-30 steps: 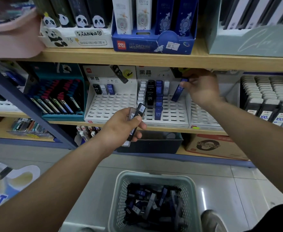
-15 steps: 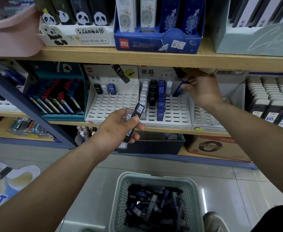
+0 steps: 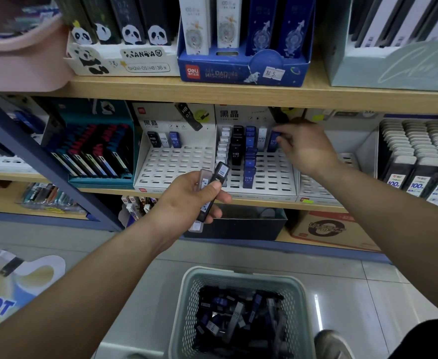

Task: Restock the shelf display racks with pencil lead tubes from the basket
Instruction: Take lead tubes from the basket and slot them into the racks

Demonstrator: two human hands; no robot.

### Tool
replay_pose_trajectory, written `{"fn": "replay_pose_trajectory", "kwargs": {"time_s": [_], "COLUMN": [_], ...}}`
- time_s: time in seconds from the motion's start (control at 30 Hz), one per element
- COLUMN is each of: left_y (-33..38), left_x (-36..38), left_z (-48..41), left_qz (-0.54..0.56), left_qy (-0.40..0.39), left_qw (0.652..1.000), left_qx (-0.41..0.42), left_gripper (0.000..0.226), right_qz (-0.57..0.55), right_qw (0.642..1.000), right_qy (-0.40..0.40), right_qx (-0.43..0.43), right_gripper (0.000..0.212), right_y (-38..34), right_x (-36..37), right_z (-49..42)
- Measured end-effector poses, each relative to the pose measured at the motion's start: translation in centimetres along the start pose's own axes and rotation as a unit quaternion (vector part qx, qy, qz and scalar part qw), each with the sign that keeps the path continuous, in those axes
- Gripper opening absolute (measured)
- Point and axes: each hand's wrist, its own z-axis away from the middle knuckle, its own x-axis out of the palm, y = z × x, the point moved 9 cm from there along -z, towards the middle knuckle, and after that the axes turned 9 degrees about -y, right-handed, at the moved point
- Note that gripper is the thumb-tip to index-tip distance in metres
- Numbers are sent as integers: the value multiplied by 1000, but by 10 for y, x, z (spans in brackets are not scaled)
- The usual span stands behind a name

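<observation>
Seating step: right hand [image 3: 303,146] pinches a blue tube [image 3: 273,142] into the rack [image 3: 277,177] back row, 1 o'clock from the left hand [image 3: 189,198], which grips spare tubes [image 3: 219,177]. Next, probably: release, transfer a spare.

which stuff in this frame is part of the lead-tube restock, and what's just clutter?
Part of the job:
- basket of lead tubes
- left hand holding spare tubes
- right hand pinching a blue tube at the middle rack
- left rack, mostly unfilled

Lying about:
- panda pencil box
- blue Deli box
- cardboard carton
- dark bin under the shelf
</observation>
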Motion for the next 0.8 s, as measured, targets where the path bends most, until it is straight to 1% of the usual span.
{"fn": "replay_pose_trajectory", "kwargs": {"time_s": [0.07,0.13,0.17,0.2,0.23,0.3,0.33,0.43,0.53,0.57,0.73,0.8], "left_y": [0,2,3,5,6,10,11,17,22,23,20,18], "left_x": [1,2,3,5,8,14,17,26,33,35,35,31], "left_z": [1,1,2,2,4,6,7,12,18,20,22,21], "left_qz": [7,16,18,19,20,23,24,20,4,-1,7,21], "left_qy": [-1,-3,-6,-11,-16,-30,-39,-69,-90,-93,-83,-83], "left_qw": [1000,1000,1000,1000,1000,999,999,997,995,994,995,995], "left_qx": [3,7,10,14,18,23,26,39,52,55,48,44], "left_gripper": [17,18,18,17,15,12,12,12,12,13,18,13], "right_qz": [-10,-17,-45,-107,-193,-354,-394,-424,-489,-499,-492,-499], "right_qw": [1000,1000,999,994,980,929,910,898,860,852,861,858], "right_qy": [-10,11,17,5,-27,-103,-120,-106,-119,-122,-104,-96], "right_qx": [5,14,17,23,29,39,40,49,91,96,80,76], "right_gripper": [31,34,33,29,23,15,13,6,11,13,7,9], "right_y": [-5,-15,-23,-34,-49,-83,-97,-113,-107,-106,-103,-98], "right_x": [-2,-13,-18,-20,-18,-9,-6,-11,-10,-11,-18,-21], "right_z": [5,18,27,35,43,59,65,78,88,90,89,87]}}
